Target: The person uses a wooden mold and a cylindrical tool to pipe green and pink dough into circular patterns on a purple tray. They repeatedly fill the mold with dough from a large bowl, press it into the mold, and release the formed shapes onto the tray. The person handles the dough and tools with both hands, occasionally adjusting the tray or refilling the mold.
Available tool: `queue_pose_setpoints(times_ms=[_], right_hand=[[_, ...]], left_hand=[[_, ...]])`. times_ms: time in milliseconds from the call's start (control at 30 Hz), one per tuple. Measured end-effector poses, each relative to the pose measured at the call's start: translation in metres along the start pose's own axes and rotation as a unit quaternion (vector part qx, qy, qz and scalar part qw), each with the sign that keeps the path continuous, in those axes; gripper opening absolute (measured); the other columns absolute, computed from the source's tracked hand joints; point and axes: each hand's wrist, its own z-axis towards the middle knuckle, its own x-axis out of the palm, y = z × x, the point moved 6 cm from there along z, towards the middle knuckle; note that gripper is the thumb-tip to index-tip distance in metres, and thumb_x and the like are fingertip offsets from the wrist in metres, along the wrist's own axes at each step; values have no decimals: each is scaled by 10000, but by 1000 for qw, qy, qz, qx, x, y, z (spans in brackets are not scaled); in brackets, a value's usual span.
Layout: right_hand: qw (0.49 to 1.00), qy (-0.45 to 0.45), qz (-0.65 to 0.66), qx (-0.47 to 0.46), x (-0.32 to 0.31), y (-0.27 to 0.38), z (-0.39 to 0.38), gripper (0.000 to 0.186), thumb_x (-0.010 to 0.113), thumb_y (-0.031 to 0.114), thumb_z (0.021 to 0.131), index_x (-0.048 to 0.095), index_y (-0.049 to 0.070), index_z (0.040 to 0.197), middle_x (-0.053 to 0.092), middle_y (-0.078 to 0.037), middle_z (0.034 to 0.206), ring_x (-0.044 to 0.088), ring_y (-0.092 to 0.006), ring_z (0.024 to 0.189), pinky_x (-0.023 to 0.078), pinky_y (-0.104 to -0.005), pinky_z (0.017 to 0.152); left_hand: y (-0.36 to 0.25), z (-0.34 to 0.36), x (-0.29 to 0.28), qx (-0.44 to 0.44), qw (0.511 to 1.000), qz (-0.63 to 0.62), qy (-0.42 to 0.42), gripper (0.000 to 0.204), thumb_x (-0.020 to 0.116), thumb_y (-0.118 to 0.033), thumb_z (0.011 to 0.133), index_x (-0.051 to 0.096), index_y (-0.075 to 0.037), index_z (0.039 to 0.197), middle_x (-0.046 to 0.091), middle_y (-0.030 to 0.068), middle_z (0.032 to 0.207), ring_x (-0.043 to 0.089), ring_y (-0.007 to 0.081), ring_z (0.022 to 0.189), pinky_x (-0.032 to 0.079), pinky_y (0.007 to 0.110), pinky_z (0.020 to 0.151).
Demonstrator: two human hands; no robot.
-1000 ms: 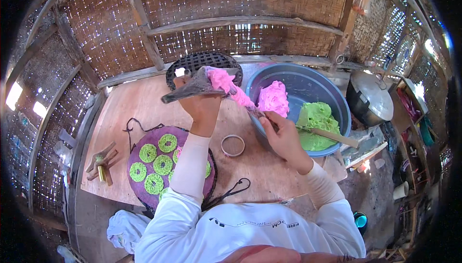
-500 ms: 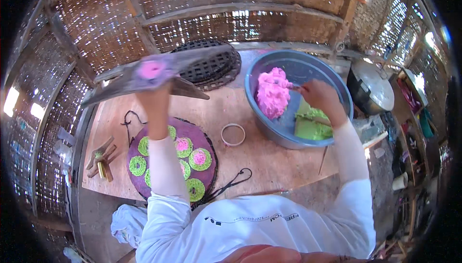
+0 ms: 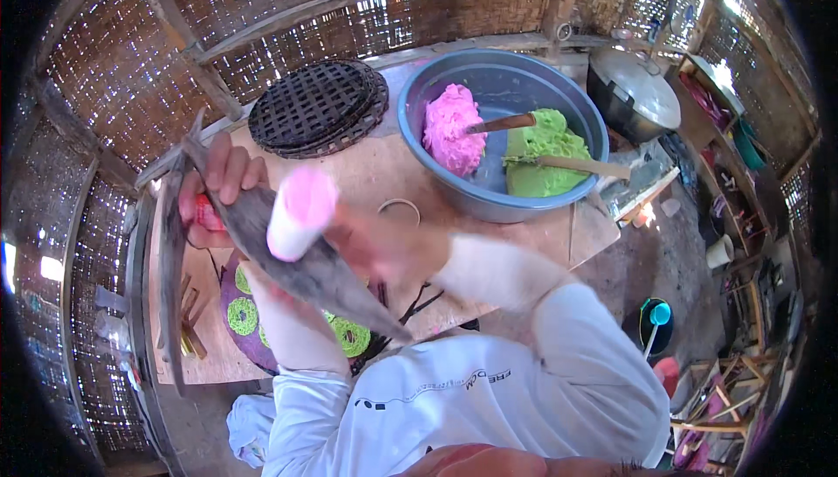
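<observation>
My left hand (image 3: 229,175) is closed on a grey, weathered wooden tool (image 3: 349,301) with long arms and a red part. A white cylinder (image 3: 292,240) with pink dough (image 3: 305,189) at its top stands out from the tool, blurred by motion. My right hand (image 3: 367,248) is smeared by motion beside the cylinder, partly behind the tool, so its fingers are unclear. In the blue basin (image 3: 489,207) are pink dough (image 3: 447,132) and green dough (image 3: 550,185), each with a stick in it. Below the tool, a purple round mat (image 3: 238,333) carrying several green rings is partly hidden.
Black woven trays (image 3: 310,106) are stacked at the back of the wooden table (image 3: 489,254), near a white ring (image 3: 394,205). A lidded metal pot (image 3: 633,93) and shelving (image 3: 724,154) stand to the right. A white cloth (image 3: 249,429) lies below the table's edge.
The tool in my left hand has swung down and toward me. My right hand has left the basin, where a stick now rests in the pink dough, and moved down-left to the tool.
</observation>
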Motion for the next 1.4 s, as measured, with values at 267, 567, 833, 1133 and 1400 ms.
queue_pose_setpoints(times_ms=[267,567,833,1133,1400], right_hand=[[948,-34,310,62,34,-34,-38,789,377,705,785,391,93,1281,528,-83,835,395,-104,525,338,-218,417],[894,-211,-388,-79,18,-3,-17,622,486,374,892,232,27,1341,530,-101,957,534,-160,758,442,-275,695],[749,8,-649,-137,96,-14,16,780,586,299,824,146,-55,1362,406,-259,1274,459,-345,1154,337,-375,972],[863,89,-490,79,34,-89,28,838,610,377,811,142,-16,1383,299,-232,1376,382,-342,1232,303,-389,1012],[892,146,-237,356,11,-90,27,757,337,661,831,366,42,1264,563,-137,984,561,-185,784,450,-291,696]], left_hand=[[-59,-69,-44,-193,850,324,-367,302,657,-240,772,575,-76,1012,553,95,1109,526,233,995,435,378,830],[-84,-109,64,-198,418,883,-82,414,734,-345,627,634,-97,944,633,72,876,596,256,825,446,388,751],[-102,-127,99,-379,421,814,-125,487,767,-361,593,629,-89,972,635,85,934,608,259,864,451,365,766],[-92,-203,68,-383,546,679,-307,530,740,-263,642,560,-56,1095,580,113,1097,552,230,1022,417,346,866],[-175,-143,69,-188,819,485,-242,708,631,-446,756,388,-52,1292,456,126,1264,368,304,1225,309,392,999]])
